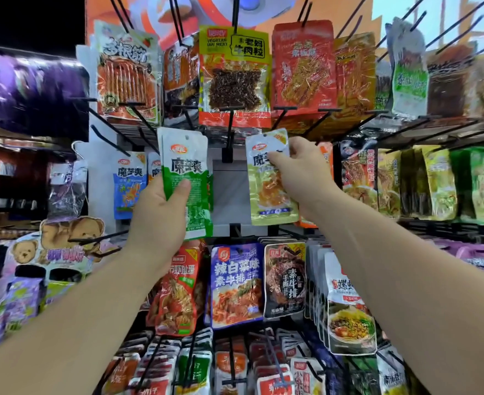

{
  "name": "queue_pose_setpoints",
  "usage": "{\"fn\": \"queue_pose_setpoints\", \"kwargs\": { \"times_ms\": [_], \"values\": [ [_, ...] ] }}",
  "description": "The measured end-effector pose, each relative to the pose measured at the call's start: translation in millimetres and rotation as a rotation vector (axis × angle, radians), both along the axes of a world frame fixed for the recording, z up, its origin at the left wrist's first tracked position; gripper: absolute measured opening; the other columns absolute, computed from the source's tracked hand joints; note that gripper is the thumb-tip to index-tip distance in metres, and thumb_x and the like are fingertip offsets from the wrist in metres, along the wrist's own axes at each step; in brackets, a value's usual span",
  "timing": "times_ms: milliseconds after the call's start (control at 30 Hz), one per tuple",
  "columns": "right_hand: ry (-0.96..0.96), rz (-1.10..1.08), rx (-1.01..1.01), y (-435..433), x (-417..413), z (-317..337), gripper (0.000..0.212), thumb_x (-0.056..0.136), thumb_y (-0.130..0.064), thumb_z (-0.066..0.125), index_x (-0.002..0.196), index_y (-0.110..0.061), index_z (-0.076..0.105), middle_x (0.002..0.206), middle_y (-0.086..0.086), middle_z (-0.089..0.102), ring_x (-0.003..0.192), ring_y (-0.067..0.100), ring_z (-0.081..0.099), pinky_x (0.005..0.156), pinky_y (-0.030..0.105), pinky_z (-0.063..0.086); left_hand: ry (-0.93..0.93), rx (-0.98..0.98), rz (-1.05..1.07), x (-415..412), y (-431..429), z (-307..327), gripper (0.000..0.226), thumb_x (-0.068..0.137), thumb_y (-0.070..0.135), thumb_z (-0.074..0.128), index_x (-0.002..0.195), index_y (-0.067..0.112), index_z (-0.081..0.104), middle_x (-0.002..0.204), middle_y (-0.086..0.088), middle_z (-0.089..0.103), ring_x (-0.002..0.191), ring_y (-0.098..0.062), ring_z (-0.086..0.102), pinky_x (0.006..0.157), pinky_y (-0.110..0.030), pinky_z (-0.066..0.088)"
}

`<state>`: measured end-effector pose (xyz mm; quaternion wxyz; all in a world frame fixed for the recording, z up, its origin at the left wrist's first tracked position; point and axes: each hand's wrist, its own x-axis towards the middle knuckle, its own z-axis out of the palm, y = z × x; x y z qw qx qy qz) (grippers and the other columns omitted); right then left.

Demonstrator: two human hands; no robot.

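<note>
Your left hand (161,215) grips a thin stack of green-and-white packets (188,166), thumb pressed flat across the glossy front and the fingers hidden behind; the stack stands upright, in front of the rack's middle row. Your right hand (302,169) pinches a yellow packet (272,195) by its upper right corner, thumb on the printed face. That packet is flat, shiny foil-like plastic with a small hang hole at the top, tilted slightly; whether it sits on a hook cannot be told. Between the two packets a bare black peg (229,138) juts out over a grey backboard. A blue packet (128,183) hangs just left of the green stack, partly covered by it, and an orange packet (325,155) is mostly hidden behind your right hand. Above hangs a crinkled yellow-and-red bag (235,75) with a clear window; below, a blue-purple pouch (236,283) and a black pouch (285,277) hang side by side.
</note>
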<state>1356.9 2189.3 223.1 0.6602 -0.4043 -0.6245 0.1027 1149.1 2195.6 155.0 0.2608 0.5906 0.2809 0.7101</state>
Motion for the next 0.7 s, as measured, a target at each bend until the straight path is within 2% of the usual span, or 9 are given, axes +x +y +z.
{"fn": "queue_pose_setpoints", "kwargs": {
  "times_ms": [33,67,133,200,267,367,467,533,700],
  "values": [
    [-0.012,0.012,0.010,1.8,-6.2,1.9,0.010,0.104,-0.018,0.057,0.095,-0.023,0.061,0.096,0.019,0.071,0.068,0.022,0.056,0.059,0.037,0.044,-0.003,-0.005,0.006,-1.2,-0.1,0.1,0.018,0.105,0.044,0.056,0.121,0.039,0.064,0.120,0.018,0.072,0.115,-0.021,0.067,0.098,-0.063,0.055],
    [-0.023,0.024,0.021,3.3,-11.9,4.0,0.011,0.105,-0.020,0.057,0.095,-0.023,0.060,0.103,0.023,0.071,0.072,0.024,0.056,0.061,0.039,0.044,0.017,-0.010,0.016,-2.2,-0.2,0.5,0.035,0.098,0.055,0.060,0.128,0.039,0.062,0.128,0.023,0.068,0.124,-0.019,0.062,0.104,-0.065,0.050],
    [-0.037,0.033,0.028,7.2,-21.3,9.4,0.011,0.106,-0.023,0.056,0.096,-0.022,0.060,0.104,0.026,0.069,0.073,0.023,0.053,0.061,0.038,0.042,0.036,-0.051,-0.006,-5.2,5.1,2.0,0.075,0.083,0.070,0.062,0.149,0.035,0.049,0.153,0.016,0.053,0.143,-0.025,0.048,0.113,-0.065,0.041],
    [-0.053,0.035,0.030,12.2,-28.3,14.3,0.010,0.107,-0.023,0.055,0.104,-0.017,0.063,0.088,0.018,0.064,0.065,0.018,0.048,0.057,0.034,0.039,-0.015,-0.060,-0.011,-3.4,2.8,4.9,0.071,0.099,0.055,0.059,0.161,0.030,0.034,0.165,0.010,0.036,0.151,-0.018,0.033,0.123,-0.048,0.024],
    [-0.064,0.025,0.026,16.4,-34.4,18.0,0.015,0.107,-0.024,0.055,0.116,-0.015,0.064,0.081,0.006,0.062,0.057,0.014,0.045,0.054,0.032,0.039,-0.040,-0.068,-0.006,-4.3,8.9,3.3,0.068,0.109,0.037,0.052,0.166,0.021,0.018,0.169,0.007,0.024,0.153,-0.011,0.023,0.113,-0.029,0.016],
    [-0.049,0.019,-0.002,21.1,-42.9,20.3,0.014,0.106,-0.023,0.057,0.117,-0.019,0.065,0.086,0.000,0.067,0.063,0.015,0.050,0.058,0.034,0.043,-0.039,-0.112,0.008,-6.3,11.7,1.8,0.072,0.109,0.034,0.051,0.167,0.019,0.011,0.172,0.005,0.017,0.157,-0.017,0.018,0.115,-0.032,0.015],
    [-0.024,0.022,-0.031,21.1,-50.3,19.9,0.011,0.104,-0.020,0.058,0.110,-0.018,0.067,0.069,-0.002,0.059,0.054,0.014,0.044,0.053,0.031,0.037,-0.075,-0.135,-0.011,-8.5,9.1,3.1,0.074,0.109,0.035,0.053,0.167,0.022,0.010,0.173,0.005,0.013,0.158,-0.021,0.018,0.125,-0.050,0.020],
    [0.002,0.034,-0.052,21.4,-53.2,17.2,0.012,0.103,-0.017,0.058,0.093,-0.023,0.064,0.056,-0.005,0.047,0.045,0.012,0.035,0.049,0.028,0.030,-0.071,-0.138,0.006,-9.2,7.5,2.9,0.074,0.109,0.034,0.052,0.167,0.020,0.007,0.173,0.005,0.011,0.158,-0.019,0.016,0.125,-0.045,0.016],
    [0.088,0.021,-0.015,24.3,-50.6,8.0,0.028,0.101,-0.014,0.055,0.074,-0.020,0.052,0.056,-0.006,0.034,0.049,0.013,0.025,0.051,0.029,0.021,-0.028,-0.145,0.035,-8.9,7.9,1.6,0.078,0.109,0.039,0.051,0.167,0.020,0.003,0.175,0.004,0.006,0.159,-0.018,0.011,0.125,-0.043,0.014]
  ]
}}
